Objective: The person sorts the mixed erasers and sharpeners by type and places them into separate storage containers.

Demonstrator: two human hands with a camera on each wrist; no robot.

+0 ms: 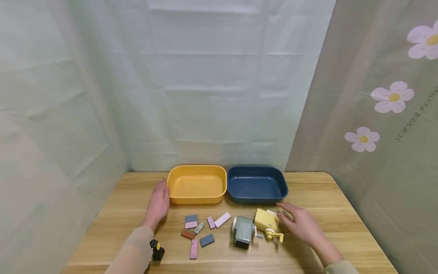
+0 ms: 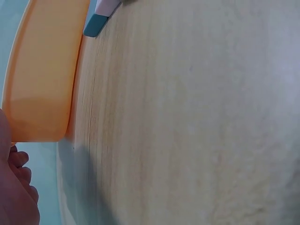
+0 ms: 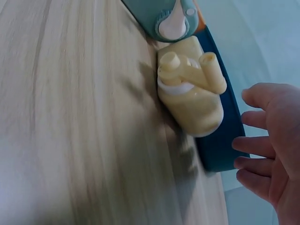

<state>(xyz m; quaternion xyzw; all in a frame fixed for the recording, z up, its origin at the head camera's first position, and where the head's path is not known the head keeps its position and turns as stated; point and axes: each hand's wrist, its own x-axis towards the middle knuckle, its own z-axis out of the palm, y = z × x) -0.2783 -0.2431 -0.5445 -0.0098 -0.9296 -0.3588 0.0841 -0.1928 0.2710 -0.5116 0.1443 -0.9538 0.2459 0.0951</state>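
My left hand (image 1: 160,199) rests against the left end of the yellow tray (image 1: 174,201), its fingers lying along the outer wall. In the left wrist view, part of that hand (image 2: 16,183) shows beside the orange-looking tray wall. My right hand (image 1: 301,224) hovers just right of a yellow hand-crank pencil sharpener (image 1: 265,219), holding nothing. Its spread fingers show in the right wrist view, apart from the sharpener's crank (image 3: 197,77). Left of the yellow one sits a grey-green crank pencil sharpener (image 1: 243,228).
Behind the sharpeners stands a dark blue tray (image 1: 256,200), side by side with the yellow one. Several small eraser-like blocks lie in front of the yellow tray, among them a pink block (image 1: 194,249), a blue-grey block (image 1: 207,240) and a reddish-brown block (image 1: 188,233). A curtain (image 1: 219,95) hangs behind the table.
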